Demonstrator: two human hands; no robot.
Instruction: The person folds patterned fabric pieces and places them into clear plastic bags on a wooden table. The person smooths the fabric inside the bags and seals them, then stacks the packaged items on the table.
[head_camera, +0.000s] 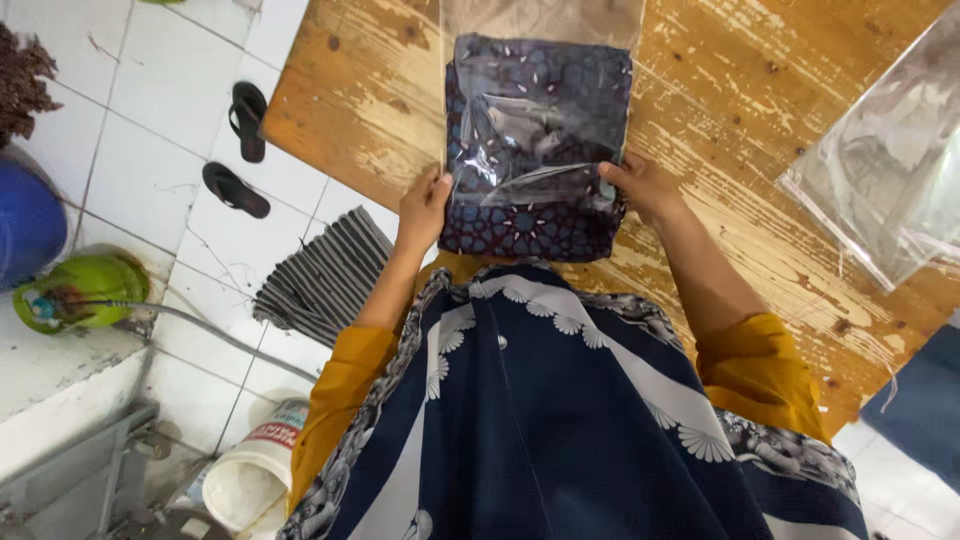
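Hands at the mouth of a clear plastic bag (540, 90) — left hand (424, 208) pinching the bag's left edge, right hand (640, 187) pinching the right edge, both closed on the film beside the cloth. Folded dark patterned cloth (535, 150) lies flat on the worn wooden table (760, 130), most of it already inside the bag; its near end, a band of dark red and blue star pattern, pokes out below the bag's opening, between the two hands. Bag's far end reaches toward the table's far edge. Step in hand, as I judge it: sleeving the cloth into the bag, nearly done. Next move likely calls for drawing the opening toward the body over the exposed end, both sides evenly — a lopsided pull could bunch the fold or crease the film. Stack of empty clear bags (885, 180) rests at the table's right, well apart. Off the table on the left, tiled floor with a pair of black sandals (240, 150), striped cloth (325, 275), green gas cylinder (85, 290), white bucket (255, 480).
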